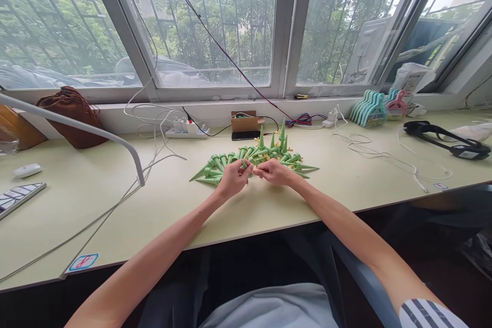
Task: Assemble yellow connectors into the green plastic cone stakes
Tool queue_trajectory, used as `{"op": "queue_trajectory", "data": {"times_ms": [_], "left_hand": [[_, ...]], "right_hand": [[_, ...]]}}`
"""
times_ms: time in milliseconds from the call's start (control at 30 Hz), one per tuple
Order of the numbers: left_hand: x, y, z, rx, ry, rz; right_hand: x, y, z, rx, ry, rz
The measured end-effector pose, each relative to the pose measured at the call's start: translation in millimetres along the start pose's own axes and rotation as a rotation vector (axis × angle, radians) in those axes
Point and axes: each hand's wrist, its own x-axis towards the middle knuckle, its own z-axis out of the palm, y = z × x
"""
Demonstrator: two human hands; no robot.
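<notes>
My left hand [234,178] is closed round a green plastic watering spike [244,164], of which only a small part shows between thumb and fingers. Close beside it, my right hand [272,171] is pinched, its fingertips almost meeting the left ones; whatever lies in that pinch is too small and covered to make out. Just beyond both hands spreads a pile of similar green spikes [217,162], cone-shaped with small yellow parts among them. Several of these stand upright, such as one spike [282,130] at the back; others lie with their points outward. The hands hide part of the pile.
Behind the pile are a cardboard box [244,122], a phone [246,135] and a power strip [187,133]. A white curved bar [88,128] crosses the left side. Loose cables [392,156], teal hangers [369,108] and a black headset [446,138] lie right.
</notes>
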Motion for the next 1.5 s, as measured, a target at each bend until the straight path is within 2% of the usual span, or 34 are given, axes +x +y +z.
{"op": "queue_trajectory", "data": {"times_ms": [433,633,800,967,1133,1500], "left_hand": [[0.3,0.5,1.1,0.016,0.005,-0.019],[0.3,2.8,2.3,0.047,-0.001,-0.050],[-2.0,2.0,4.2,0.114,-0.070,-0.006],[-3.3,0.5,5.9,0.215,-0.090,0.090],[-3.1,3.9,5.6,0.279,-0.109,0.119],[-4.9,7.0,4.7,0.260,-0.131,0.096]], "right_hand": [[0.4,1.0,-0.4,-0.022,-0.002,-0.014],[0.6,-2.8,-2.8,-0.079,0.120,-0.017],[0.5,-3.2,0.6,-0.072,0.148,-0.022],[0.2,-1.4,5.2,-0.060,0.105,-0.042],[0.3,-1.2,6.8,-0.067,0.078,-0.052],[-0.9,-4.6,6.5,-0.084,0.061,-0.094]]}}
